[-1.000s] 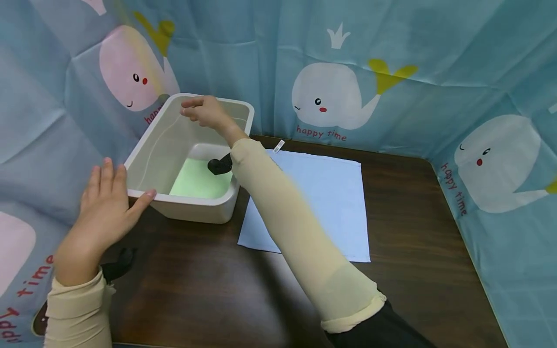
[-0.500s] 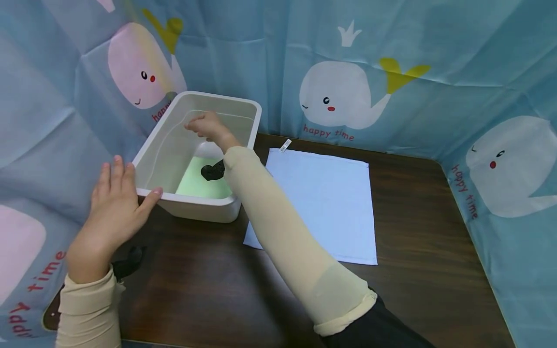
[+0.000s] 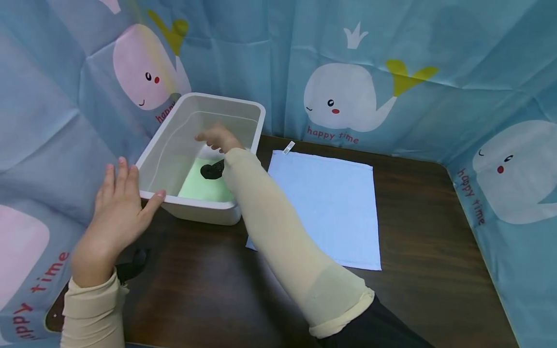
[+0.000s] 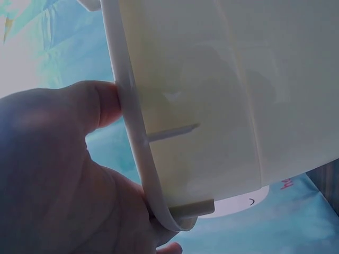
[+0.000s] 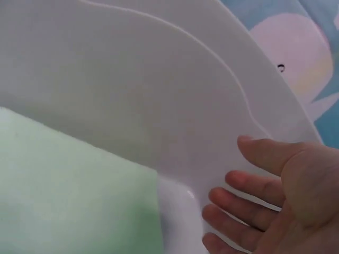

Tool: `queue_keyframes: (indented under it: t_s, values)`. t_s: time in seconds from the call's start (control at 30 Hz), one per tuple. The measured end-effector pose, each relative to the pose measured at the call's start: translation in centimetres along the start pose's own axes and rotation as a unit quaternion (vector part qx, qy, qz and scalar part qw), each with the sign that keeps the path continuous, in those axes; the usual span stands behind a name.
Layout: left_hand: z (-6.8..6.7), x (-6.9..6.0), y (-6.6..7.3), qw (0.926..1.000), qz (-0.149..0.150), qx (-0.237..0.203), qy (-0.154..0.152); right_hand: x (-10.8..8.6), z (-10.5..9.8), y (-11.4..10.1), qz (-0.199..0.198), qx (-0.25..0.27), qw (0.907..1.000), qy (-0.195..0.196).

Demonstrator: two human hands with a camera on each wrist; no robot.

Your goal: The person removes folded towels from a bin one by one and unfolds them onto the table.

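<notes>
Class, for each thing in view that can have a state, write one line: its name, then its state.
White bin: open at the top, green sheet inside
Green sheet: lying flat on the bin's floor
Blue cloth: spread out flat on the table
Left hand: fingers straight, touching the bin's rim
Right hand: inside the bin, holding nothing
Left sleeve: wrinkled
Curtain: hanging, lightly creased

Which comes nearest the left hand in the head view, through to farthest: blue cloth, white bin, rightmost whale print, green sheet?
1. White bin: touching the left hand.
2. Green sheet: inside the bin.
3. Blue cloth: right of the bin.
4. Rightmost whale print: far right curtain.
</notes>
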State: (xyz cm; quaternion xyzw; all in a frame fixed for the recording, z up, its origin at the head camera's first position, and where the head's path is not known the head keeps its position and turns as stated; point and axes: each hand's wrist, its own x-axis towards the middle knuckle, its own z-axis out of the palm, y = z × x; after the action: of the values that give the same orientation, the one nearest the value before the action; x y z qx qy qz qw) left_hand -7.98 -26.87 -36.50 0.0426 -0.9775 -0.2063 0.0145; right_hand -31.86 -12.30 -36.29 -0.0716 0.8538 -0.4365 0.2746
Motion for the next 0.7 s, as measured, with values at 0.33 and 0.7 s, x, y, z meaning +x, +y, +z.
queue_keyframes:
  t_s: [0.33,0.7]
  values:
    - [0.1,-0.4,0.3,0.9999,-0.007,-0.002,0.009,0.1,2.0,-1.0,0.04,-0.108,0.992,0.052]
    - [-0.1,-0.7,0.4,0.9998,-0.01,0.003,0.019,2.3,3.1,-1.1,0.057,-0.151,0.9834,-0.084]
